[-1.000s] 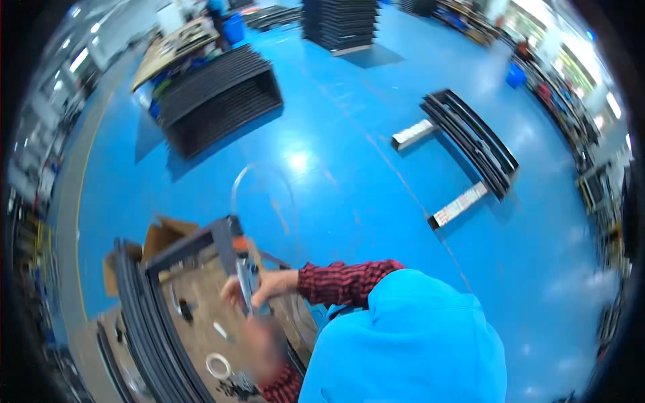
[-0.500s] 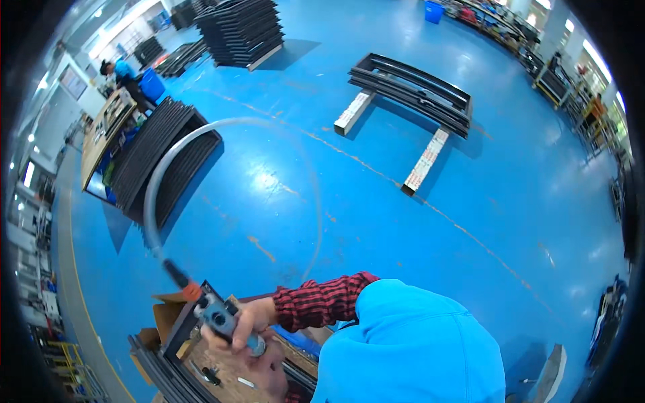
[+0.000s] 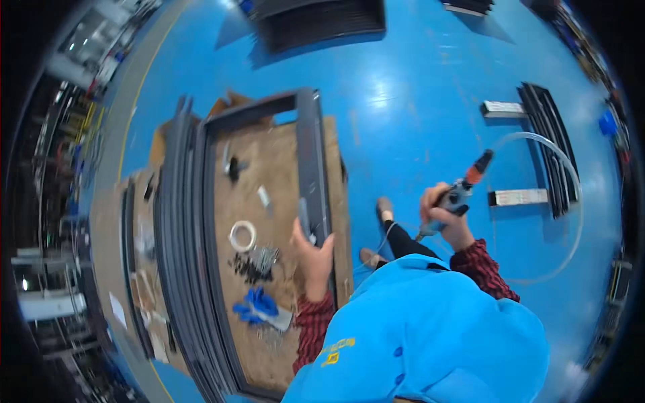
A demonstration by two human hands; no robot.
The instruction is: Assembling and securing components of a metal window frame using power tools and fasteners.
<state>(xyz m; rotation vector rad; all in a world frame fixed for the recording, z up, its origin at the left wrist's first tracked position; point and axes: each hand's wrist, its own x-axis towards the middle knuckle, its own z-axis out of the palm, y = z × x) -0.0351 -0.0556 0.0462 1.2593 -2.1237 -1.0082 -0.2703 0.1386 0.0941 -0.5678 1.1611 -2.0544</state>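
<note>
My right hand (image 3: 449, 213) is wrapped round a grey air-powered hand tool (image 3: 458, 195) with an orange collar and a clear hose (image 3: 570, 171). It is held over the floor, to the right of the workbench (image 3: 340, 235). My left hand (image 3: 313, 262) is at the right bar of a dark rectangular metal frame (image 3: 311, 144) on the bench, finger and thumb on either side of the bar's inner edge. A small greyish piece (image 3: 304, 216) shows beside its fingertips, too blurred to name.
Inside the frame lie a white tape roll (image 3: 242, 236), loose dark and silver fasteners (image 3: 254, 265) and blue gloves (image 3: 259, 305). More dark bars (image 3: 178, 221) lie to the left. Frame stacks (image 3: 322, 27) stand on the blue floor, others on white-wrapped beams (image 3: 519, 197).
The view has swung left and down over the bench. My hands, formerly close together at the tool, are now apart: the right carries the tool rightward, the left is at the frame.
</note>
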